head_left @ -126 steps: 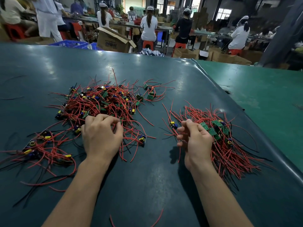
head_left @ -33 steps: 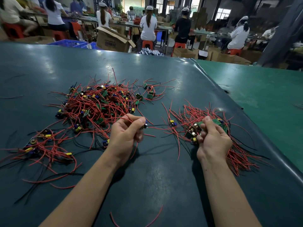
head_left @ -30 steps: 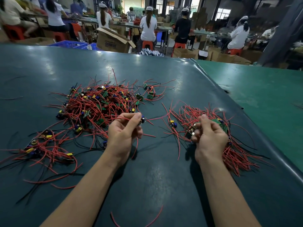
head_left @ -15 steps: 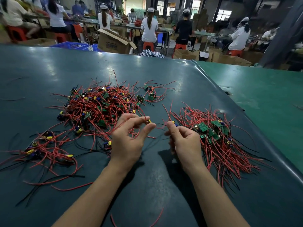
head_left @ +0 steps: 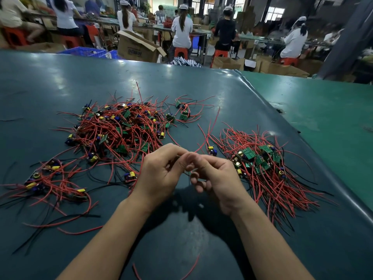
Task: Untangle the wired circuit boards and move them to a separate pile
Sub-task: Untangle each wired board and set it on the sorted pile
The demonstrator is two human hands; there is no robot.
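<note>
Beyond the dark green table [head_left: 60,77], seated workers [head_left: 181,27] face long benches, cardboard boxes [head_left: 137,47] on the floor.

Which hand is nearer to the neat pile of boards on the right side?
Right. The right hand is just beside the sorted pile, at its left edge. The left hand is farther left, beyond the right hand.

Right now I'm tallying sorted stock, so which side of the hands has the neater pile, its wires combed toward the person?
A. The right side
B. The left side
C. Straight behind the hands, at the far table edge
A: the combed pile lies to the right of the right hand, its red wires trailing toward the person, while the tangled heap sits left of the left hand.
</note>
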